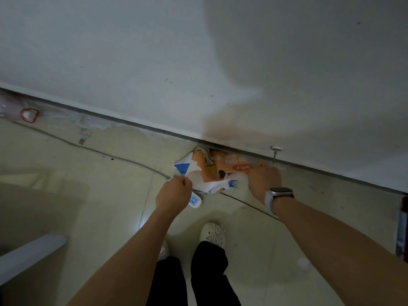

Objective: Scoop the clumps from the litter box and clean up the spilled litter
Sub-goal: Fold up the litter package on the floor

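Leaning against the white wall on the tiled floor, a crumpled orange, white and blue bag lies between both hands, its print too blurred to read. The left hand pinches its near-left edge; the right hand, watch on wrist, grips its right end. A power strip lies just below the left hand.

This is looking like a room in a home: a pale tiled floor is meeting a plain white painted wall along a dark baseboard. A white power strip with blue sockets and its thin dark cable are lying on the floor, and the person is wearing white perforated house slippers.
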Demonstrator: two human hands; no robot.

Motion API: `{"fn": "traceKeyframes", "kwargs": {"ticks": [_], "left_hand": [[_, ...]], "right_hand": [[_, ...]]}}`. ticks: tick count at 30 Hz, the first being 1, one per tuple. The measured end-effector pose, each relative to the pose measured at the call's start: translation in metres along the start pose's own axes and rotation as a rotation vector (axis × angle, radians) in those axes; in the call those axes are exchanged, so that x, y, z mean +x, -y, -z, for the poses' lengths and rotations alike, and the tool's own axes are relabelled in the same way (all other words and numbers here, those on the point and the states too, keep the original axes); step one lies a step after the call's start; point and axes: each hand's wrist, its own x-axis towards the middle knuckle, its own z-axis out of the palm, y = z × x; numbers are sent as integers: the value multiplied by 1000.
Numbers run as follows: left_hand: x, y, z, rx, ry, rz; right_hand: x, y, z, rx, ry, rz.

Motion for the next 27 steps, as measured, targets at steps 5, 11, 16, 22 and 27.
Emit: {"fn": "traceKeyframes", "kwargs": {"ticks": [5, 11, 16, 22, 27], "left_hand": [[-18, -5, 18, 3, -64, -69], [-49, 13, 41, -105, -19, -122], [-96, -6, 61, -192, -20, -192], [-162, -17, 78, -109, 90, -301], [-225, -22, 86, 58, 142, -473]], "right_hand": [[-14, 9, -10, -20, -31, 83], [-50, 6, -2, 62, -32, 98], [-120, 7, 3, 243, -80, -53], [-233, 28, -20, 674, -227, -370], [-327, 42, -32, 820, -365, -412]]}}
